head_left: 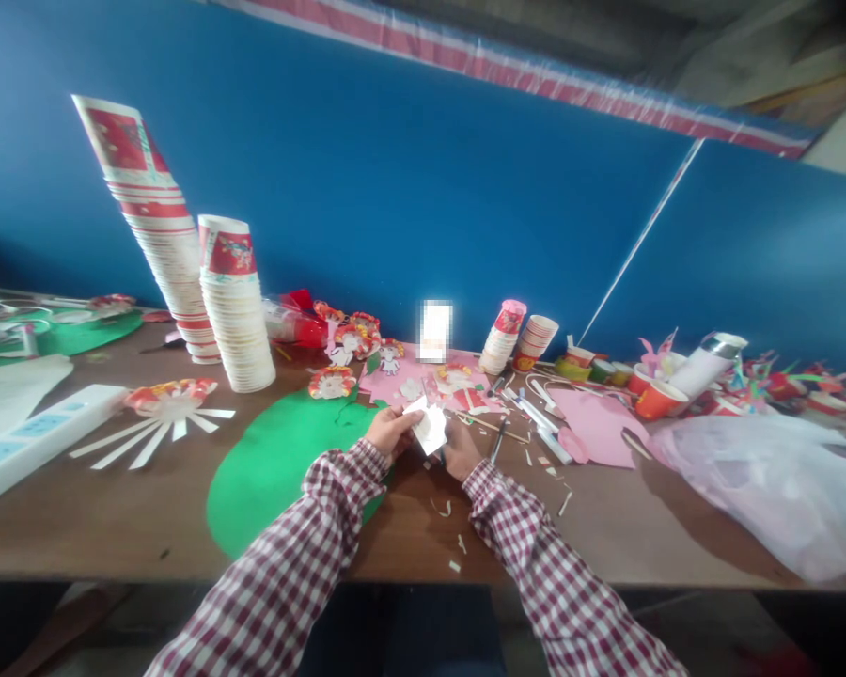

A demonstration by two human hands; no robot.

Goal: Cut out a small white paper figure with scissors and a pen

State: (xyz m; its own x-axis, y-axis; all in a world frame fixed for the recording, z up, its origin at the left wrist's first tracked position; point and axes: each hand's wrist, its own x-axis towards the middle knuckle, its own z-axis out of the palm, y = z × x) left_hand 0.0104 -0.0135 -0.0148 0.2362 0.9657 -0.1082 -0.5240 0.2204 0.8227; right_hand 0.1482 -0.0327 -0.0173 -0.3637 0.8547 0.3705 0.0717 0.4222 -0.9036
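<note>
My left hand pinches the left edge of a small white paper piece held just above the brown table. My right hand is closed right beside the paper's lower right side, over something dark that could be scissors; I cannot make it out clearly. Both arms wear red-and-white checked sleeves. Small paper scraps lie on the table under and in front of my hands.
A green paper sheet lies left of my hands. Two tall cup stacks stand at the back left; a cut-open cup and a power strip lie left. Pink paper, pens, cups and a plastic bag fill the right.
</note>
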